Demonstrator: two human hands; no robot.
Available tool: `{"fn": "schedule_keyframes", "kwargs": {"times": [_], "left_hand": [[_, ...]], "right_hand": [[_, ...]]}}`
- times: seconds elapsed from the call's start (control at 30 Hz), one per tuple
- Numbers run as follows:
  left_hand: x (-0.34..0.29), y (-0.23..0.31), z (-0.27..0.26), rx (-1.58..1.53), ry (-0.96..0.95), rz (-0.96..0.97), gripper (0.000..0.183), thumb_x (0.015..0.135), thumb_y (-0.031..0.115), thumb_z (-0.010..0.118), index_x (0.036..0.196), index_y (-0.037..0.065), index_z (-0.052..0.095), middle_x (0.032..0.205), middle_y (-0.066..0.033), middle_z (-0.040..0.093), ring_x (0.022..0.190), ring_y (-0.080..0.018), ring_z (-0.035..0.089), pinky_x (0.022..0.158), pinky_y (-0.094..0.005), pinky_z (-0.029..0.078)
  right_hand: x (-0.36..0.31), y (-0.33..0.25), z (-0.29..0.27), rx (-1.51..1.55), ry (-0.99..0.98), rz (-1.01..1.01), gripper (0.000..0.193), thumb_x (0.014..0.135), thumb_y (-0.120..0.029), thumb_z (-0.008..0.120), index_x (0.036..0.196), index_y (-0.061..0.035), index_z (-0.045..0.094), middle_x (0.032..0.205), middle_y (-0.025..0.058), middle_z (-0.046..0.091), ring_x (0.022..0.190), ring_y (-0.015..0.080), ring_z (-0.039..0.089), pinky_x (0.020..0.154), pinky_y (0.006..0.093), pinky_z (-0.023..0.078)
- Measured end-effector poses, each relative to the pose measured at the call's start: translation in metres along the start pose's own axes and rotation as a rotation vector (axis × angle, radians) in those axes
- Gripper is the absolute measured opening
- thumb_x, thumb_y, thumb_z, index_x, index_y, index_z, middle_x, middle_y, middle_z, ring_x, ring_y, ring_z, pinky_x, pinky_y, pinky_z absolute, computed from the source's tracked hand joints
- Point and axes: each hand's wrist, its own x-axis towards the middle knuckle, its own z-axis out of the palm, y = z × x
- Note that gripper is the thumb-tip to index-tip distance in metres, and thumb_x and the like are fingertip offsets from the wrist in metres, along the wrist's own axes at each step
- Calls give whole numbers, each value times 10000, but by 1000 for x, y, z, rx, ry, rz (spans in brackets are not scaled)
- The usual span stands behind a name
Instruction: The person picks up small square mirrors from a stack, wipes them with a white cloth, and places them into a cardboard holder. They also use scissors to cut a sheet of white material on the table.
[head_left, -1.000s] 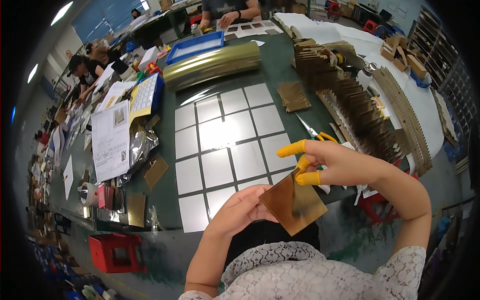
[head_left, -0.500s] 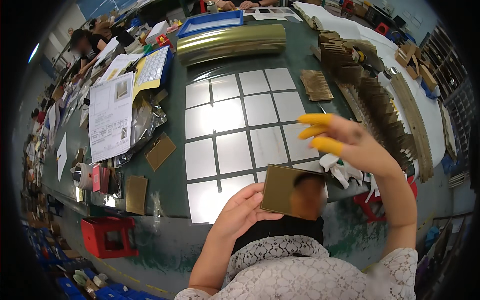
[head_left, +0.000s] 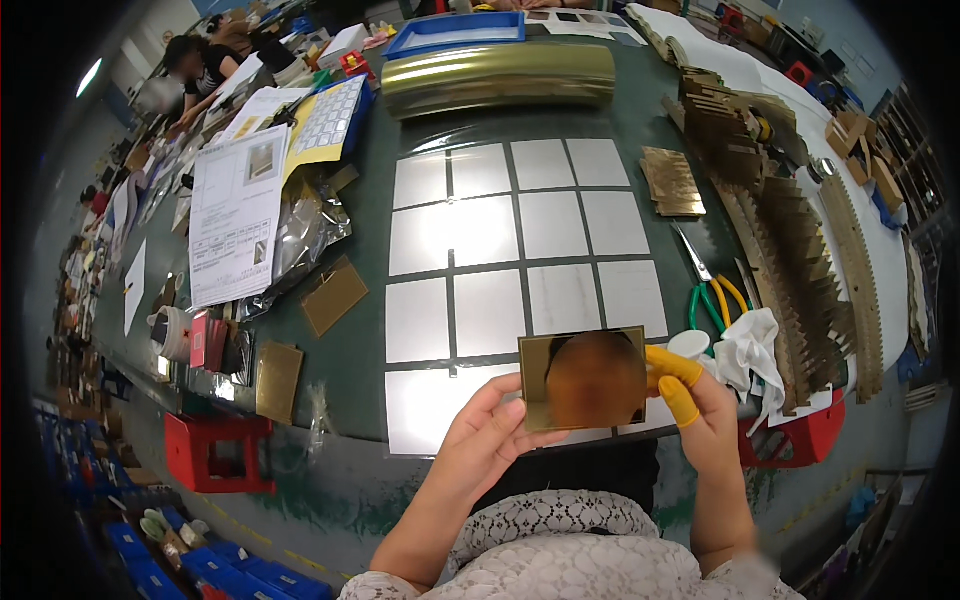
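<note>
Since the frame half a second earlier, your right hand (head_left: 705, 420) had come down from its raised, spread pose and closed back onto the gold mirror plate (head_left: 583, 379), and the plate itself had tipped up to face you squarely. You held it between both hands, just above the near edge of the green table (head_left: 360, 360). Your left hand (head_left: 487, 432) pinched the lower left corner, thumb on the face and fingers behind. Your right hand, its yellow-capped fingertips (head_left: 672, 364) pressed on the right edge, clamped the opposite side. Both grips were shut on the plate, one at each end of its width.

The plate was nearly square, only slightly wider than tall, and its width ran left to right, from one hand to the other. Its shiny face pointed back toward you, so it lay upright and not flat.

Beyond it, directly ahead, lay the grid of pale square panels (head_left: 520, 255), with the plate's top edge overlapping the nearest row in the picture. To your right, close beside your right hand, sat a white cloth (head_left: 757, 345) and green-handled scissors (head_left: 708, 295). That hand was the nearer one to them. A small stack of gold plates (head_left: 672, 181) lay farther off on the right, well apart from the grip. Two loose gold plates (head_left: 277, 380) lay to your left.
</note>
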Motion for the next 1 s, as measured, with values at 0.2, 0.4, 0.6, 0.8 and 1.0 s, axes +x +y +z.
{"fn": "schedule_keyframes", "kwargs": {"times": [0.2,0.4,0.6,0.8,1.0], "left_hand": [[-10,1,1,40,-20,32,344,1018,128,399,1339,2,394,1291,-171,534,1192,-286,551,1001,-493,470],[-13,1,10,51,39,67,323,1000,111,429,1302,-5,423,1214,-188,582,1110,-306,606,929,-478,520],[-11,-2,-6,28,-46,54,342,1019,128,393,1336,-1,395,1293,-168,535,1185,-273,556,989,-473,482],[-11,-2,-6,1,18,42,333,1018,129,395,1325,-1,406,1273,-153,548,1175,-252,563,983,-469,487],[-8,-3,-5,17,70,47,329,1013,125,403,1311,-15,411,1235,-160,572,1132,-248,592,957,-444,514]], "right_hand": [[-1,3,4,25,-2,-20,312,973,-92,523,1243,61,558,1046,108,666,897,134,618,835,264,481],[-3,2,4,55,-14,0,315,973,-80,519,1252,60,554,1048,114,663,894,125,608,829,258,481],[-2,3,8,48,-22,23,324,973,-81,519,1271,42,550,1032,91,652,884,116,596,826,250,473],[0,12,12,52,-24,48,333,971,-81,522,1288,17,550,998,64,642,856,103,585,815,239,468],[3,12,12,63,-25,74,331,973,-65,509,1290,18,548,983,54,636,852,93,579,810,235,466]]}}
